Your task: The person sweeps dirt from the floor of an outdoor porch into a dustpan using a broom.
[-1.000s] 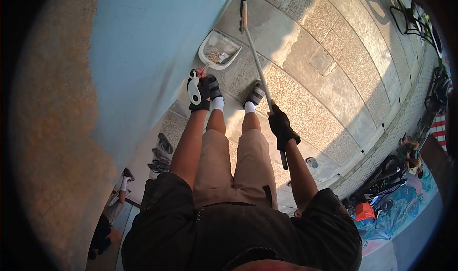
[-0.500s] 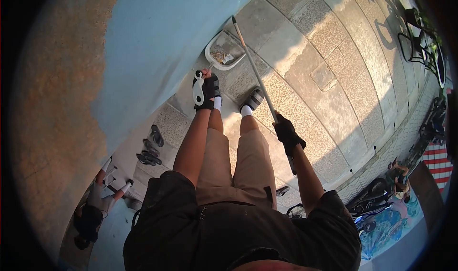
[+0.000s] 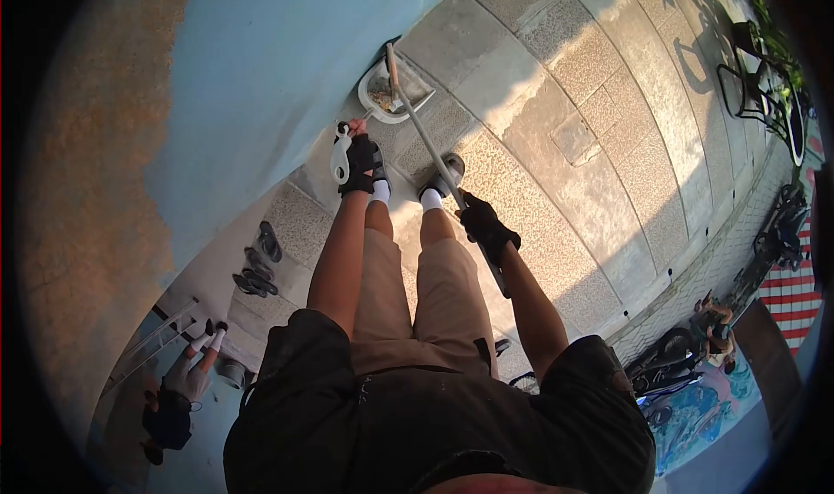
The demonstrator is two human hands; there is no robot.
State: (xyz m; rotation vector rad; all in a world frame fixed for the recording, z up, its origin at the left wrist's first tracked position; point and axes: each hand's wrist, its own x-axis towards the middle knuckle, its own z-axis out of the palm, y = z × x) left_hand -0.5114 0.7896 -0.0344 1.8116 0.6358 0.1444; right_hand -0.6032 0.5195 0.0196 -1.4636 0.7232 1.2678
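Observation:
My left hand [image 3: 356, 159], in a black fingerless glove, is closed on the handle of a white dustpan [image 3: 366, 112]. A white object with a round hole [image 3: 340, 157] lies against the back of that hand. Small debris [image 3: 381, 99] and a pale scrap rest in the pan, which stands on the pavement near the blue wall. My right hand [image 3: 488, 227], gloved in black too, is wrapped round the long grey handle of a broom [image 3: 427, 142]. The broom's brown lower part [image 3: 393, 66] crosses over the pan, with its dark head at the pan's far side.
The blue wall [image 3: 261, 68] runs along the left. Dark sandals [image 3: 256, 264] lie on the paving by it. One person [image 3: 174, 407] is at the lower left, another [image 3: 719, 333] at the right beside motorcycles [image 3: 669, 364]. A black chair [image 3: 747, 81] stands upper right.
The broom has moved left, from beside the dustpan to across it, and my right hand has shifted left and up. The view has shifted slightly. Both hands keep their hold.

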